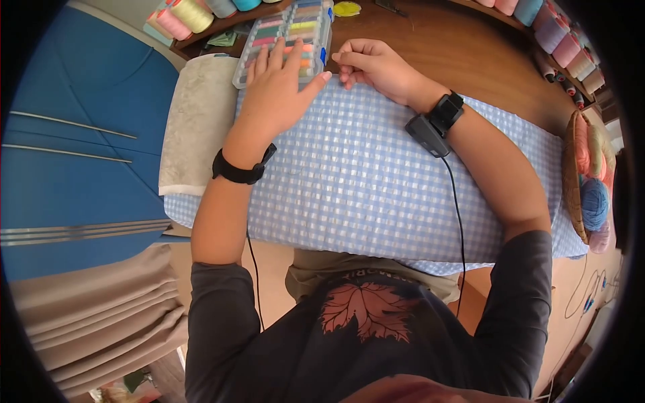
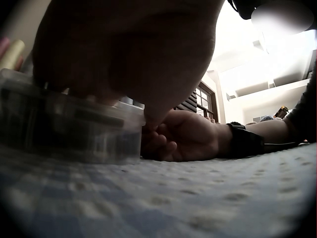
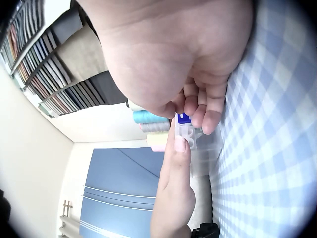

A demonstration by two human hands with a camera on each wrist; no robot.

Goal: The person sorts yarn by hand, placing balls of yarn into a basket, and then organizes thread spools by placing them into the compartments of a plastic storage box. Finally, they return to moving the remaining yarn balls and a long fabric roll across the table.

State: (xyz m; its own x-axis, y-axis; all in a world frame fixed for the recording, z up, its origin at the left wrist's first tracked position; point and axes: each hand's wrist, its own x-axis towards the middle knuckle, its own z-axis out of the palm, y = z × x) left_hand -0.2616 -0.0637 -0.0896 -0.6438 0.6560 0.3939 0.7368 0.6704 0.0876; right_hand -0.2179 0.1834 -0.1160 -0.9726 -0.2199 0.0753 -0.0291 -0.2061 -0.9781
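My left hand (image 1: 275,87) lies palm down with straight, spread fingers on a clear plastic organizer box (image 1: 250,35) filled with colourful thread spools. Its thumb reaches over the box's near right corner. Close to the box's right side is my right hand (image 1: 376,64), its fingers loosely curled and nothing showing between them. In the right wrist view a blue latch (image 3: 184,118) on the box sits right by the right hand's fingertips. The left wrist view shows the box's clear side wall (image 2: 114,144) under the dark left palm.
A blue and white checked cloth (image 1: 336,174) covers the table's near part. A folded beige cloth (image 1: 198,127) lies left. Large thread cones (image 1: 191,15) stand on shelves at the back. A yarn basket (image 1: 572,181) sits at the right. Cables trail from the wrists.
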